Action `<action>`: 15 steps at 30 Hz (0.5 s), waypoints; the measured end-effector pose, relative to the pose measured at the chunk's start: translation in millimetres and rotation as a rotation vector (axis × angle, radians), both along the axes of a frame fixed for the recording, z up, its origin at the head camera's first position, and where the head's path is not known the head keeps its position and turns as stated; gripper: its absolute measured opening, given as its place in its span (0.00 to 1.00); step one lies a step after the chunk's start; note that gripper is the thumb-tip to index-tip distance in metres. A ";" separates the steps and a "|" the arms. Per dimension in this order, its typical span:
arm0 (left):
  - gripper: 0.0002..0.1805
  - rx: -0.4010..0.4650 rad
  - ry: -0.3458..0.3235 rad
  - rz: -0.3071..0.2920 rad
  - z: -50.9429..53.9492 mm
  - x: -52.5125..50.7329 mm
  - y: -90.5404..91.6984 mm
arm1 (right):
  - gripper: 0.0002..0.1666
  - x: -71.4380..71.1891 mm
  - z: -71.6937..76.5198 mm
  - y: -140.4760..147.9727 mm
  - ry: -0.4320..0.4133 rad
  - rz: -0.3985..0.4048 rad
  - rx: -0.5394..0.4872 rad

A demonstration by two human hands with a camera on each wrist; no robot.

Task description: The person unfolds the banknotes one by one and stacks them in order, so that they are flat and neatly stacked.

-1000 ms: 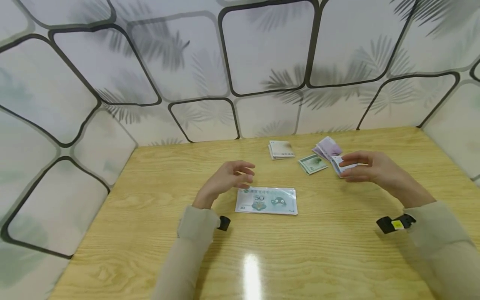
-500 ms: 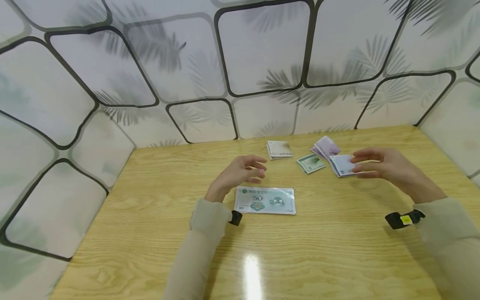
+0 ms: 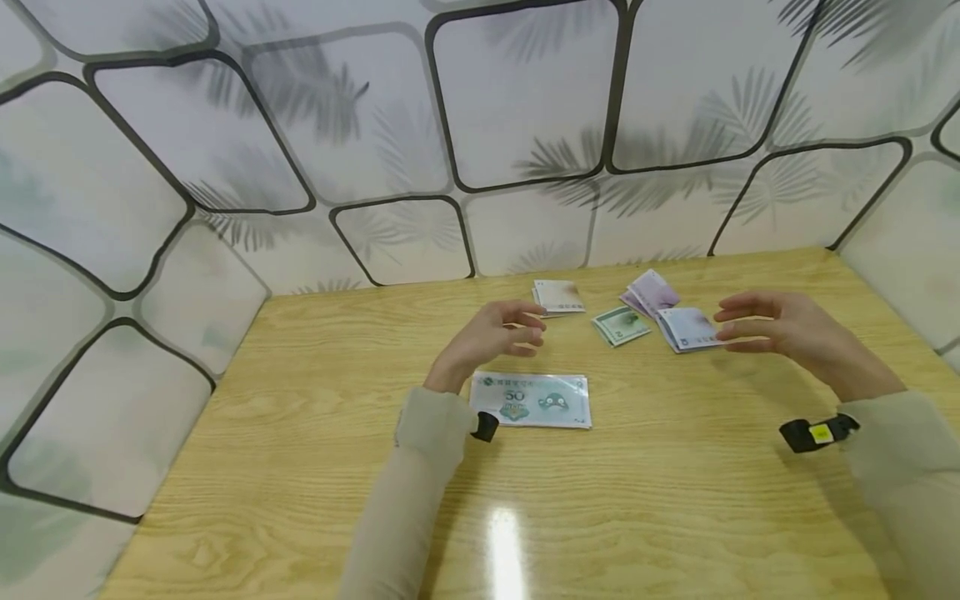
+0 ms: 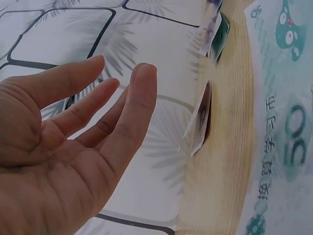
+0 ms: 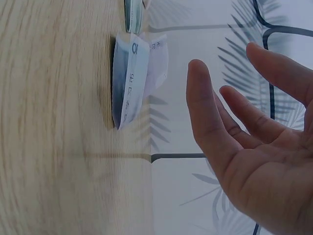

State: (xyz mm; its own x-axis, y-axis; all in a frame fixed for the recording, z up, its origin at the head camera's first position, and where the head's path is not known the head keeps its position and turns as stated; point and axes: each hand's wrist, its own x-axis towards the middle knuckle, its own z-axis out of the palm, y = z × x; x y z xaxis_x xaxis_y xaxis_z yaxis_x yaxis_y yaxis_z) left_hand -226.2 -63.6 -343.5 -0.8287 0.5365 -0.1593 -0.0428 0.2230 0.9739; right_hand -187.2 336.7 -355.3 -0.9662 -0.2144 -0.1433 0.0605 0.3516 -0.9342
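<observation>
In the head view my left hand [image 3: 495, 337] hovers over the table, fingers loosely bent and holding nothing. Just below it lies a flat play banknote marked 50 [image 3: 534, 400], teal on white, seemingly on top of others. Beyond the fingertips sits a folded brownish note [image 3: 558, 297]. My right hand [image 3: 787, 329] is raised beside a folded bluish note [image 3: 688, 328]; the right wrist view shows a gap between its fingers and that bluish note [image 5: 128, 83]. A folded green note [image 3: 621, 326] and a folded purple note [image 3: 652, 292] lie close by.
The notes rest on a light wooden table [image 3: 637, 508]. A wall [image 3: 525, 100] with a leaf and black-line pattern stands along the table's back and sides. Each wrist carries a black strap; the right strap [image 3: 819, 433] has a yellow mark.
My left hand has moved right and away from me, toward the brownish note. My right hand has drawn right, uncovering more of the bluish note. The notes have stayed in place.
</observation>
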 end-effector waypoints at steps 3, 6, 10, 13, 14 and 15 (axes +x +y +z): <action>0.25 0.009 -0.009 -0.012 -0.1 -2.0 4.7 | 0.17 -0.7 0.9 2.5 -0.002 -0.005 0.014; 0.25 0.009 -0.014 -0.023 -0.4 -3.8 9.2 | 0.24 -2.4 1.9 3.0 -0.014 -0.011 0.051; 0.25 0.009 -0.006 -0.028 -0.5 -6.3 15.0 | 0.36 -5.0 3.2 3.1 -0.039 -0.018 0.111; 0.25 0.013 -0.008 -0.037 -0.4 -7.7 19.9 | 0.38 -5.5 3.8 4.5 -0.051 -0.017 0.131; 0.25 0.017 -0.012 -0.041 -0.3 -8.1 21.8 | 0.38 -5.5 3.9 5.2 -0.053 -0.017 0.134; 0.25 0.020 -0.016 -0.045 -0.1 -8.5 23.5 | 0.38 -5.5 4.1 5.8 -0.053 -0.018 0.135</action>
State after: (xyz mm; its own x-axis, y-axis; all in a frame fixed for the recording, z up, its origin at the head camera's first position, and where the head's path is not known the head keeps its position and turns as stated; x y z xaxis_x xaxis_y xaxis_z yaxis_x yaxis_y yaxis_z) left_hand -234.7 -40.1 -343.6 -0.8011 0.5764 -0.1614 -0.0487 0.2059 0.9774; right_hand -192.7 342.5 -351.2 -0.9600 -0.1727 -0.2204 0.1157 0.4720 -0.8740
